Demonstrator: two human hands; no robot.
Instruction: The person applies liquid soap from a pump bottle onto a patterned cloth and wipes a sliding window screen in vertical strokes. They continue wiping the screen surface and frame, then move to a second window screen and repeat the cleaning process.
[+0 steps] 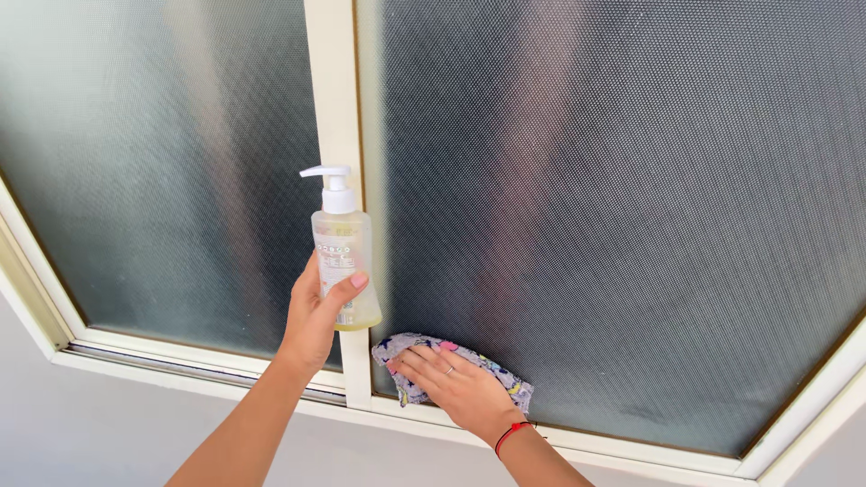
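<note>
A wide window (pixel 613 207) fills nearly the whole view, its two panes of frosted, finely dimpled glass (pixel 162 162) showing grey-green with soft, blurred vertical shadows behind them and daylight coming through most brightly at the upper left. A cream-coloured frame (pixel 54 307) runs around the panes, with a matching upright bar (pixel 332 90) dividing left from right and a metal track along the lower edge at the left. Below the frame lies a plain, pale grey wall (pixel 108 424).

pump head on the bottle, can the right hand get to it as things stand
Probably yes: the pump head stands bare above the left hand gripping the bottle. The right hand lies flat on the cloth nearby.
</note>
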